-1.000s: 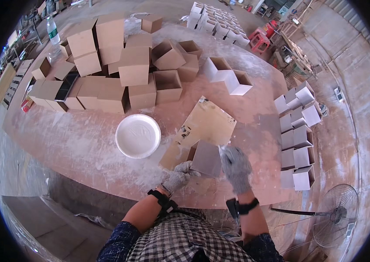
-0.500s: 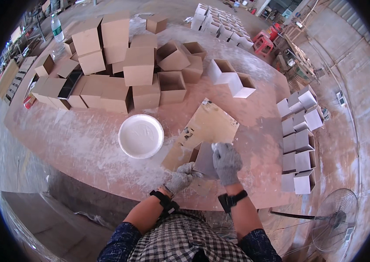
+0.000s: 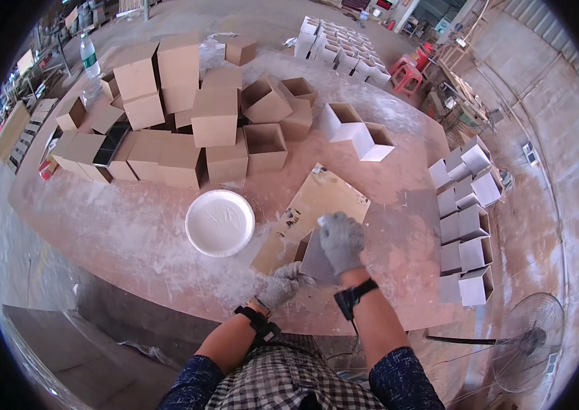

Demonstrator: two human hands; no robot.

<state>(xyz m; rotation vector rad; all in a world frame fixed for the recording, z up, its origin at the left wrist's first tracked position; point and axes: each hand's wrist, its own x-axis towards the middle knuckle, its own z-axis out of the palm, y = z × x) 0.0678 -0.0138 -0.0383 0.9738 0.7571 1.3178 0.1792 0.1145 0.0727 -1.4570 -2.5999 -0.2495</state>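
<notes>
A small open box [image 3: 317,261] with a whitish-grey coated face lies tilted at the near end of a stained tan board [image 3: 336,197]. My left hand [image 3: 280,285], in a grey knit glove, grips the box's near left edge. Above the coated face is my right hand [image 3: 342,240], gloved too and closed like a fist. A pale tip shows at its knuckles, but whatever it holds is hidden. To the left of the board sits a round white bowl [image 3: 190,236] of white paste with streaks across its surface.
Brown boxes [image 3: 214,123] are piled at the far left of the table [image 3: 132,225]. Two joined white boxes [image 3: 358,133] stand behind the board. Rows of whitened boxes [image 3: 467,225] line the right side. A fan [image 3: 528,338] stands at the lower right.
My right hand has moved a little up and to the left over the box. My left hand stays at the box's edge. The whole view has shifted slightly.
</notes>
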